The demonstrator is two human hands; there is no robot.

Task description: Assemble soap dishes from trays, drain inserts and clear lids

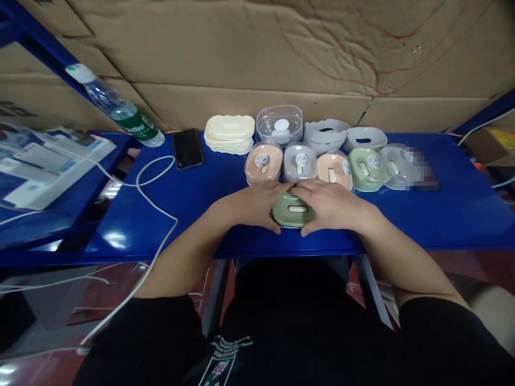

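A green soap box [293,215] with a pale oblong piece in its top lies at the front of the blue table. My left hand [257,206] wraps its left side, and my right hand [333,205] wraps its right side, thumbs at the near edge. Fingertips of both hands meet over the far side and hide it. Just beyond stands a row of similar boxes under clear lids: a pink box [263,167], a grey box [300,169], a peach box [341,167], another green box [368,170] and another grey box [396,169].
Behind the row sit stacked cream trays [229,131], clear lids [277,115] and wavy grey trays [325,138]. Leftward lie a black phone [188,149], a water bottle [120,112] and a white cable [155,198] crossing the blue table [120,225]. Cardboard [225,59] walls the back.
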